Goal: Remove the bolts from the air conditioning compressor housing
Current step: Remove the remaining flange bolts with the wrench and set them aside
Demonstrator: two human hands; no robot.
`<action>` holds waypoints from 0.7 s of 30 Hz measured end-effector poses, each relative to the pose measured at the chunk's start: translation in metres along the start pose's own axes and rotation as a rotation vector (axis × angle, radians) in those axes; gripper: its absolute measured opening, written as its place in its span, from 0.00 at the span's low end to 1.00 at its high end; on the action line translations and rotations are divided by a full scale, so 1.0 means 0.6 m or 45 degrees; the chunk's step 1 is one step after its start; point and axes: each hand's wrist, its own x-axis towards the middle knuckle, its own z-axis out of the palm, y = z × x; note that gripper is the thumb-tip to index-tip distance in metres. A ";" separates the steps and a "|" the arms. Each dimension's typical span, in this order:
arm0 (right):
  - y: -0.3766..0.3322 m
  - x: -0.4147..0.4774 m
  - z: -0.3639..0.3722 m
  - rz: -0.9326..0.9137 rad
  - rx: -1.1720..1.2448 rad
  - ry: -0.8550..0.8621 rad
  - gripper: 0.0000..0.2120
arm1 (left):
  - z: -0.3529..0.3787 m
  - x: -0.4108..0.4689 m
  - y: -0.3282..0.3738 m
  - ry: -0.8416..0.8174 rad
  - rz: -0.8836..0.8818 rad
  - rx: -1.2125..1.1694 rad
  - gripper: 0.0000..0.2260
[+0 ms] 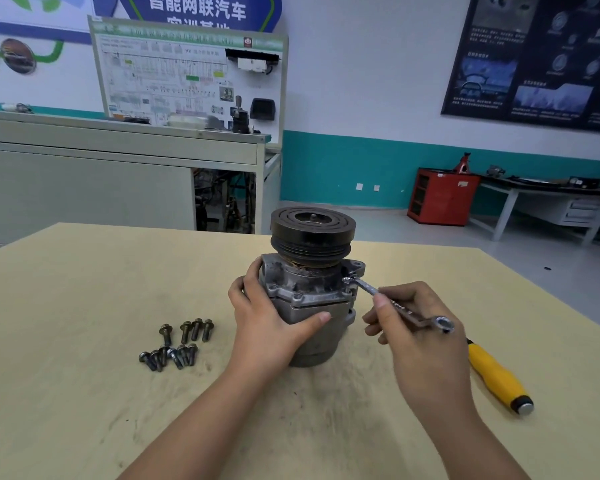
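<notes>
The grey air conditioning compressor (312,292) stands upright on the pale wooden table (84,289), its black grooved pulley (312,233) on top. My left hand (267,323) grips the housing from the left, thumb across its front. My right hand (420,327) holds a small silver wrench (371,289) by its shank. The wrench's far end sits on a bolt (346,280) at the right side of the housing flange. Several removed bolts (177,344) lie loose on the table to the left of the compressor.
A yellow-handled tool (499,375) lies on the table to the right, behind my right hand. Beyond the table stand a grey workbench (118,168) with a training board, a red cabinet (442,197) and a grey desk (548,202).
</notes>
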 end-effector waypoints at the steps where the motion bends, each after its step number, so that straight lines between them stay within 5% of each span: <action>1: 0.001 0.009 -0.005 0.076 0.090 0.002 0.08 | 0.000 0.000 0.000 -0.002 -0.003 0.001 0.52; 7: 0.018 0.075 -0.045 0.555 0.520 -0.194 0.07 | 0.000 -0.002 0.001 -0.006 -0.008 -0.008 0.52; 21: 0.066 0.157 0.043 0.768 0.549 -0.231 0.12 | -0.002 -0.003 0.002 -0.010 0.008 0.006 0.52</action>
